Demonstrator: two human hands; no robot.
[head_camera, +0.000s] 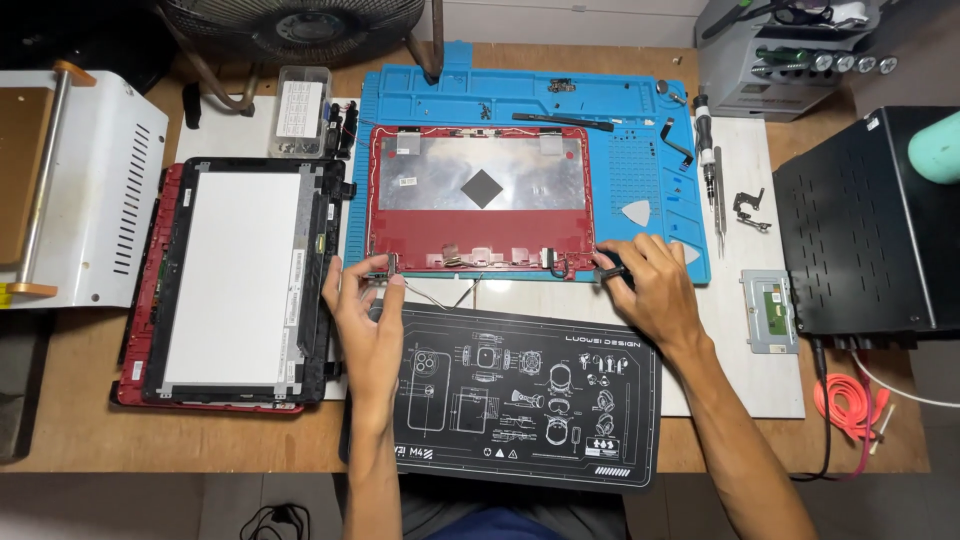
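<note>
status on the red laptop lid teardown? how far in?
Done: the screen panel is out and lies on the red laptop base at left; the red lid shell sits bare on the blue mat.
In hand: left hand and right hand work at the shell's lower corners, by the hinges; the right holds a small dark tool.
Left: hinges and thin cables are not yet out of the shell.

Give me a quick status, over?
Left hand pinching thin wire. Right hand at red lid corner, gripping a small dark tool. Nothing blocking.
</note>
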